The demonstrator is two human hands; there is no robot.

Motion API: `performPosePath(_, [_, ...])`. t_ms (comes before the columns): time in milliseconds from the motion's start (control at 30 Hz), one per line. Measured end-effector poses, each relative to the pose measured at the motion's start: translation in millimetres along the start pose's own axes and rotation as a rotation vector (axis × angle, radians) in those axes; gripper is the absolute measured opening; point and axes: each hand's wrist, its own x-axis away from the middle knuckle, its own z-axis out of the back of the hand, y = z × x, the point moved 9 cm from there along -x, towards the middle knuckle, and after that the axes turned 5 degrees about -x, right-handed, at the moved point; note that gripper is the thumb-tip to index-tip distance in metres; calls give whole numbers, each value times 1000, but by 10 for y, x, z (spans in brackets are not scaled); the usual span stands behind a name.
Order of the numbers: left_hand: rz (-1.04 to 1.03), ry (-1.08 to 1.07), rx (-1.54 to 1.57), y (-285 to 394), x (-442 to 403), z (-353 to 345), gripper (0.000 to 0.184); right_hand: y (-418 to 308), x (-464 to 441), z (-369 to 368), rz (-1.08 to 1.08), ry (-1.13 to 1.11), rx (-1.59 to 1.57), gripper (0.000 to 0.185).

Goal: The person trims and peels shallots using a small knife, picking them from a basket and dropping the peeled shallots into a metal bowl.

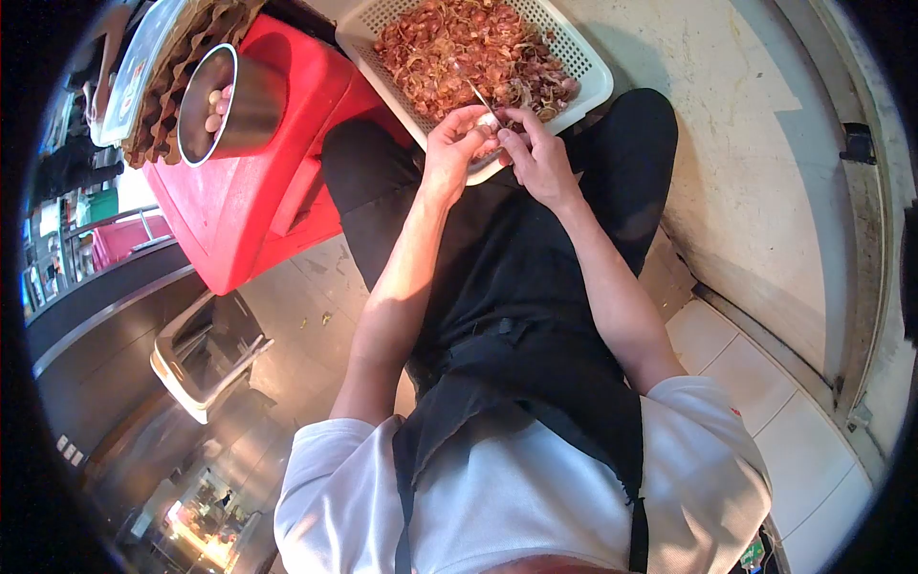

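A white perforated basket (595,72) full of reddish-brown shallots and loose skins (459,53) stands between my knees. Over its near edge, my left hand (453,153) pinches a small pale shallot (489,121). My right hand (540,158) is closed around a small knife (479,94), whose thin blade points up and to the left, over the shallots. The fingers of both hands nearly meet at the pale shallot. The knife's handle is mostly hidden by my right fingers.
On the left, a metal pot (234,105) holding several peeled shallots (213,123) sits on a red plastic box (215,206). Egg trays (158,120) stand beside it. A light-rimmed container (182,383) is at lower left. A pale wall panel (746,172) rises on the right.
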Motion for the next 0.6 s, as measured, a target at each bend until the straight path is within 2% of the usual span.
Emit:
performPosePath(167, [-8,-7,78,67,32,-66,27,172,-63,119,-36,96,-45,25])
performPosePath(267, [-6,-34,114,57,4,-24,28,187,-78,140,-38,79,-112,27])
performPosePath(467, [-16,-107,249,32,-11,-78,30,-22,7,-24,-23,-24,-41,39])
performPosePath(600, [-35,-111,205,-4,-45,-35,25,-65,-3,-48,76,-17,26,39])
